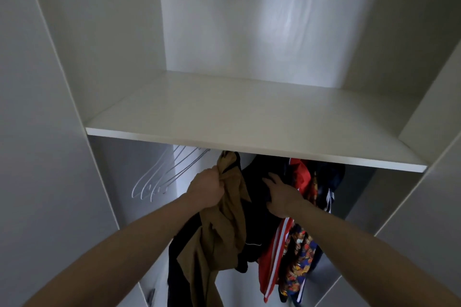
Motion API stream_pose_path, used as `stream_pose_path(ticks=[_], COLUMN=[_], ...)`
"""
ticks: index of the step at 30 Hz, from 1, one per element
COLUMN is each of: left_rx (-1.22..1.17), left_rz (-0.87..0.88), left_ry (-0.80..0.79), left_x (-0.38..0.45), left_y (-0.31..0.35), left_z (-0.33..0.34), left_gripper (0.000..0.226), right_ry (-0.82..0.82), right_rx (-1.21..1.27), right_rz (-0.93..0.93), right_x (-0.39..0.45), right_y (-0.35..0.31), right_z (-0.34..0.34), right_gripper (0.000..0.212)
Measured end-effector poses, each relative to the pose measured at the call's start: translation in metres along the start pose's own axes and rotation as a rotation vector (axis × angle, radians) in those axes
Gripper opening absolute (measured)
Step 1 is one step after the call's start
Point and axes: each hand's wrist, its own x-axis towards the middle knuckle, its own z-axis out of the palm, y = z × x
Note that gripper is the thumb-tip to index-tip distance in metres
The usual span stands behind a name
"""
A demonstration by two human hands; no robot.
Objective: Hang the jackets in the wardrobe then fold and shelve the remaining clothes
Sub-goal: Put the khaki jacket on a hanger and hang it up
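Our left hand [208,188] has a tight grip on the tan jacket [222,229], fingers bunched into the fabric near its top, just under the shelf [249,117]. Our right hand [282,197] lies with fingers spread and fairly straight against the black jacket [254,182] beside it, pressing rather than clutching. Right of that hang a red jacket with white stripes [270,257], a bright patterned garment [298,252] and a dark navy one [326,179]. To the left, a cluster of bare white hangers [159,174] hangs under the shelf inside the white wardrobe [104,45].
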Motion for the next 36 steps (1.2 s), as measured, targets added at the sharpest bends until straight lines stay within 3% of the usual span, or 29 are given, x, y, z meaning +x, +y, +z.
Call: stream_pose_path(ticks=[4, 13, 28, 36], left_rx=[-0.087, -0.271, -0.233, -0.196], left_rz=[0.056, -0.061, -0.118, -0.087], left_ry=[0.083, 0.186, 0.013, -0.041], left_x=[0.019, 0.070, 0.146, 0.145], left_y=[0.021, 0.033, 0.028, 0.023], left_z=[0.014, 0.043, 0.085, 0.099], left_gripper=[0.013, 0.018, 0.037, 0.048], right_ry=[-0.006, 0.019, 0.241, 0.224], right_rx=[0.063, 0.214, 0.386, 0.402], right_rz=[0.045, 0.148, 0.194, 0.245], right_x=[0.006, 0.001, -0.027, -0.036], right_y=[0.007, 0.040, 0.037, 0.033], right_z=[0.000, 0.008, 0.027, 0.035], right_gripper=[0.088, 0.085, 0.054, 0.050])
